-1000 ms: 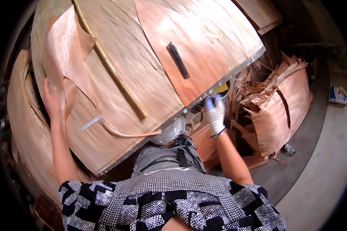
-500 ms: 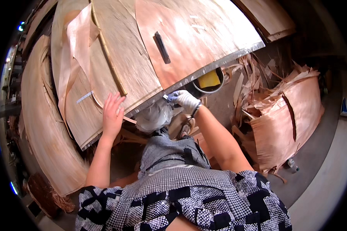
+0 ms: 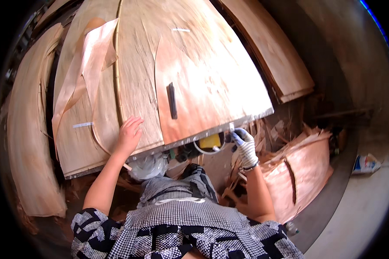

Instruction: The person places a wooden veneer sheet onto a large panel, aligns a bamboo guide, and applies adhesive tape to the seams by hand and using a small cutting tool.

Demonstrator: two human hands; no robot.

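Observation:
My bare left hand [image 3: 131, 134] lies on the wood veneer sheet [image 3: 136, 64], fingers stretched out, beside the near end of a thin bamboo-like stick [image 3: 117, 73]. My right hand [image 3: 245, 149], in a white glove with blue fingertips, is at the table's front edge, pinching a small white piece [image 3: 231, 127] whose kind I cannot make out. A pinkish veneer piece [image 3: 186, 103] lies between my hands, with a black bar-shaped tool [image 3: 172, 100] on it. Left of the stick, a twisted pinkish veneer strip [image 3: 90, 56] rests on the sheet.
Below the table edge stand a bucket [image 3: 198, 149] with a yellow thing inside and a clear plastic bag [image 3: 149, 167]. A bundle of veneer scraps [image 3: 302, 177] is on the floor at right. Veneer stacks flank the table at left [image 3: 28, 125] and right [image 3: 268, 47].
My right hand has moved right along the table edge, past the bucket. My left hand now lies flatter on the veneer by the stick. The whole view has turned and shifted.

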